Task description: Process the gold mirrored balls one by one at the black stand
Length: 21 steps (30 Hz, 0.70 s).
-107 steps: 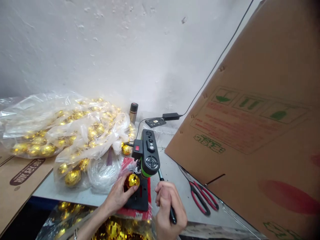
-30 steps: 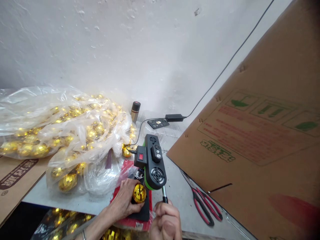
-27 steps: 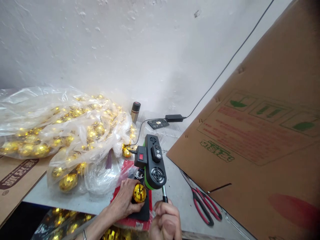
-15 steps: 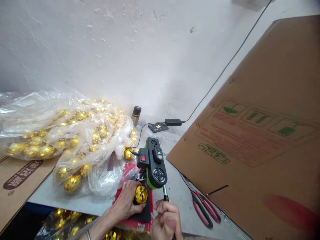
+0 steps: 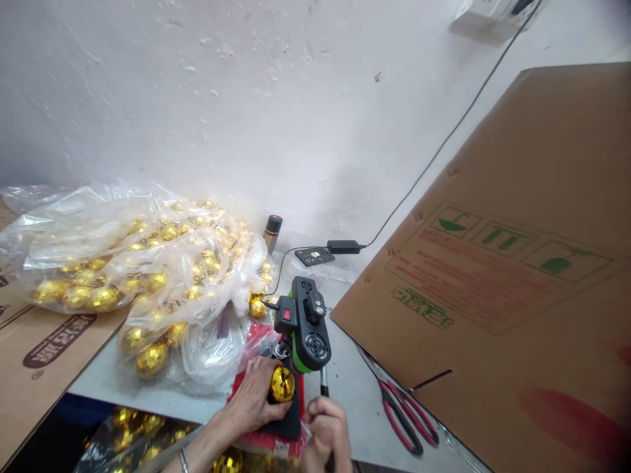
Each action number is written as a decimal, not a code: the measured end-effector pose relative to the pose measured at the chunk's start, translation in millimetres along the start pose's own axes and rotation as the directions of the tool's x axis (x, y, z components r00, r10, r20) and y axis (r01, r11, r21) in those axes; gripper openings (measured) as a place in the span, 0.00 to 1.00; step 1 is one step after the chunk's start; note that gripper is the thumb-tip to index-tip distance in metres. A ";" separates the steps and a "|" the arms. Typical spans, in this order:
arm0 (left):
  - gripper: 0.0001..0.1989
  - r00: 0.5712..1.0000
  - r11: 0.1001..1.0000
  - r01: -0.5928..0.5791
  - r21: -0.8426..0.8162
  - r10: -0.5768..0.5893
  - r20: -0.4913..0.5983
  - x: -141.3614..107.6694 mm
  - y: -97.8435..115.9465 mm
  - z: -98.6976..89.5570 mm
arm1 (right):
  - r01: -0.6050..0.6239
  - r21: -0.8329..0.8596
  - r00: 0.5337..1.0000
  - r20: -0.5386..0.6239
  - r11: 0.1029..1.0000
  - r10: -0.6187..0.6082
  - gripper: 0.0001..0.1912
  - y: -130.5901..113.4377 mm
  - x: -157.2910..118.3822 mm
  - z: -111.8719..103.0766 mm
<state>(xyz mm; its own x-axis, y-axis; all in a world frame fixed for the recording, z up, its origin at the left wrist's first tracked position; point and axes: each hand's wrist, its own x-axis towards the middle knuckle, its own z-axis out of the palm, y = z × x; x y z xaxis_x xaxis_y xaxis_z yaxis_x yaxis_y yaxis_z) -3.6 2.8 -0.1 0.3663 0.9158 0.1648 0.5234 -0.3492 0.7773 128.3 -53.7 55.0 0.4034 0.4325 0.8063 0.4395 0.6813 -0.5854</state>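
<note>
My left hand is curled around a gold mirror-faceted ball, fingers behind it and thumb in front. The ball rests on the black base of a small bench machine, whose black and green head has round vents and a red switch. Closed in a fist, my right hand grips the machine's lever handle, a metal rod with a black grip. Under the base lies a red plastic sheet.
Clear bags of gold balls cover the left of the table, and more bagged balls sit below its edge. Red-handled scissors lie beside a large carton at right. A power cord runs up the wall from an adapter.
The camera view has shifted slightly. My right hand, still on the lever handle, has moved slightly lower against the machine; my left hand stays around the ball.
</note>
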 end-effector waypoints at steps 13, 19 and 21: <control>0.21 0.974 0.994 0.097 0.056 -0.083 -0.213 -3.6 -1.8 -72.4 | -0.346 0.037 0.933 -0.095 0.938 0.348 0.23 -77.7 60.1 23.5; 0.16 0.903 0.907 0.389 0.159 -0.341 -0.261 112.4 -0.6 -98.5 | -0.285 0.022 0.957 -0.047 0.958 0.285 0.22 -71.5 51.8 18.0; 0.13 0.903 0.916 0.385 0.116 -0.348 -0.251 127.6 -5.9 -91.6 | -0.264 0.013 0.964 -0.030 0.965 0.264 0.22 -69.0 50.1 15.5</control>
<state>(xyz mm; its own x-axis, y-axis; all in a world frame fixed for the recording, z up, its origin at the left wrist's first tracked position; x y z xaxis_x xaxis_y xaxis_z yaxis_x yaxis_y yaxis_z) -30.4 139.9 72.0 -0.0441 0.9985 0.0312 0.7097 0.0093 0.7044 105.7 -69.9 137.0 0.5293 0.5788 0.6203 0.3069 0.5510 -0.7760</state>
